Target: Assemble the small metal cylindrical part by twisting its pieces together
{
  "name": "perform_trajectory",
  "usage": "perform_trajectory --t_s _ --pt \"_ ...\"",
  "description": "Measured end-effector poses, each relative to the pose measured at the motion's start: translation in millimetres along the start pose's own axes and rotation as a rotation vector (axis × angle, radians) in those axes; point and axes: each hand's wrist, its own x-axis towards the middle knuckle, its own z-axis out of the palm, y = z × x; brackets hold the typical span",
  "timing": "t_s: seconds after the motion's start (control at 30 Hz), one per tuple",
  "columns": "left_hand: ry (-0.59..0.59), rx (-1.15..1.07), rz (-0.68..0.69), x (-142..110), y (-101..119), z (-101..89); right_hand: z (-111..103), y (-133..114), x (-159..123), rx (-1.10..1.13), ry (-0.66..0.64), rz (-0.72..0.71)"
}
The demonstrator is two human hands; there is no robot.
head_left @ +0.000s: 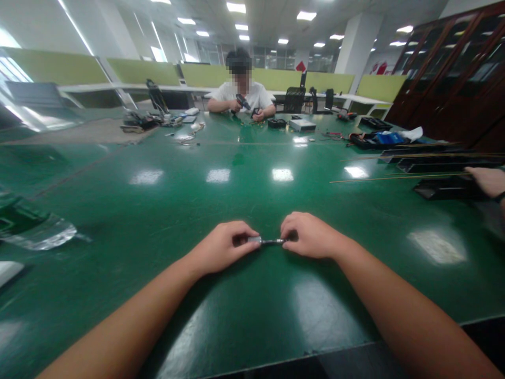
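Note:
Just above the green tabletop, a slim metal rod [271,241] with a pale grey block at its left end lies level between my hands. My left hand [226,242] is closed, its thumb and fingers pinching the grey block. On the other side my right hand [310,234] is closed too, with its fingertips on the rod's shiny right end. The fingers hide both ends of the rod in part, and its exact kind cannot be made out.
Across the green table [185,195] sits a person [242,95] holding a dark power tool [242,101]. Another person's hand [487,180] is at right, by black channels [445,187] and thin rods. A clear plastic bottle [39,226] lies at left.

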Motion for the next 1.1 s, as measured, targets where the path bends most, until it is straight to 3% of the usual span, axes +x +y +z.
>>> perform_trajectory --t_s 0.9,1.1 --pt "-0.017 -0.007 -0.022 0.0 0.5 -0.3 -15.2 6.5 -6.4 -0.026 -0.096 0.109" --pt "-0.014 -0.018 -0.017 0.3 1.0 0.4 2.6 -4.5 2.2 0.043 -0.037 0.029"
